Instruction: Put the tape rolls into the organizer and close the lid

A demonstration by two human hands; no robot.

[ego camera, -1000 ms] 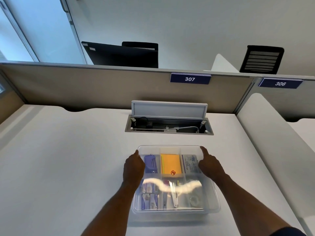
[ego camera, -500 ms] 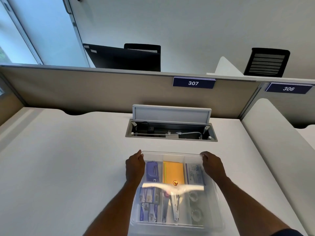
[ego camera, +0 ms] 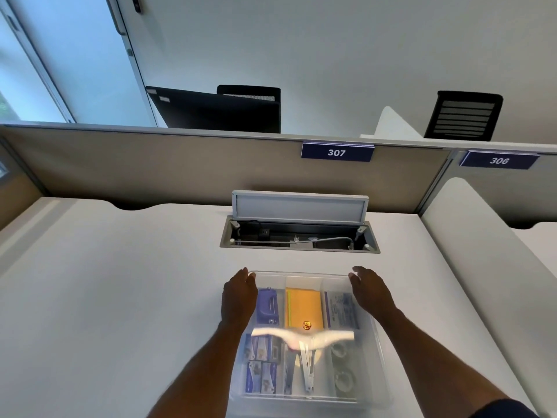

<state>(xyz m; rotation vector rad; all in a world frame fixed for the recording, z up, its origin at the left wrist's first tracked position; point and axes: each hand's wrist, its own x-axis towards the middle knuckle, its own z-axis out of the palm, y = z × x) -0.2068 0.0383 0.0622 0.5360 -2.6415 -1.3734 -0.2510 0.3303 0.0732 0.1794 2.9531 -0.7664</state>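
Note:
A clear plastic organizer (ego camera: 376,342) sits on the white desk near the front edge, with its transparent lid (ego camera: 301,279) lying over it. Two tape rolls (ego camera: 342,377) lie in its front right compartment, seen through the lid. My left hand (ego camera: 238,297) rests flat on the lid's far left corner. My right hand (ego camera: 369,289) rests flat on the far right corner. Both hands have fingers together, curled slightly over the far edge. Other compartments hold a blue stapler, orange notes, staple boxes and metal clips.
An open cable hatch (ego camera: 298,236) with a raised grey flap sits in the desk just beyond the organizer. A beige partition (ego camera: 150,167) with a "307" label closes the back. A white divider panel (ego camera: 482,251) bounds the right side.
The organizer has slid toward me on the desk. My hands went from pointing fingers at the far corners to lying flat on the lid's far corners.

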